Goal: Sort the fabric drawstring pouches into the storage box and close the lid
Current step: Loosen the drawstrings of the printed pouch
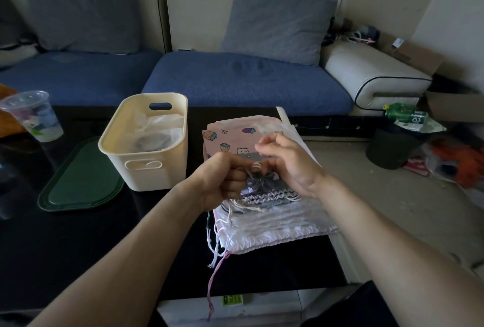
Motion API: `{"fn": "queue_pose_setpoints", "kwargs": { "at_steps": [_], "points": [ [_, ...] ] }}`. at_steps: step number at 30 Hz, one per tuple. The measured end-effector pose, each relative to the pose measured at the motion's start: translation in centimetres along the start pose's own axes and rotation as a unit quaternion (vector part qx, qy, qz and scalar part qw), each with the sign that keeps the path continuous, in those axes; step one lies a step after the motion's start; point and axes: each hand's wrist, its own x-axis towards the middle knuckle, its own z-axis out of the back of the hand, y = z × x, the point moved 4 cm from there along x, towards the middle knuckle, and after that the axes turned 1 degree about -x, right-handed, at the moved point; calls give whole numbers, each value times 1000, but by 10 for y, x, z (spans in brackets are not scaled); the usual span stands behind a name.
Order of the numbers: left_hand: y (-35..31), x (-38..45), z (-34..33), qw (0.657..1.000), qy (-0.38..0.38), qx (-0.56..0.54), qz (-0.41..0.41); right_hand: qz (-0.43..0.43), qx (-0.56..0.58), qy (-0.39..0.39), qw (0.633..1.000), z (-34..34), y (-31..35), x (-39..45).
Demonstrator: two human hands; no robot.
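A stack of fabric drawstring pouches (272, 219) lies on the dark table, right of centre, cords trailing off its near edge. A pink pouch with strawberry print (230, 138) shows at the far end. My left hand (222, 180) grips the gathered neck of a small purple pouch (255, 185) on top of the stack. My right hand (285, 161) pinches that pouch's cord just above it. The cream storage box (146, 143) stands open to the left, with clear plastic bags and something grey inside. Its dark green lid (81, 177) lies flat beside it.
A clear plastic cup (34, 117) stands at the table's far left. A blue sofa (235, 78) runs behind the table. A green bottle (403, 114), a dark bin (392, 148) and clutter sit on the floor at right.
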Motion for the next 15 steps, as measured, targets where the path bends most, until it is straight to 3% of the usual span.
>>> {"fn": "queue_pose_setpoints", "kwargs": {
  "at_steps": [3,8,12,15],
  "points": [
    [4,5,6,999,-12,-45,14,61,-75,47,994,0,3,-3],
    [7,11,13,997,-48,-59,10,114,-196,30,973,-5,0,-6],
    [7,14,14,993,-79,-88,-16,161,-368,-32,915,-11,2,-5],
    [7,17,15,991,-75,-112,-17,206,-436,-81,872,-15,7,-5]
  ]
}}
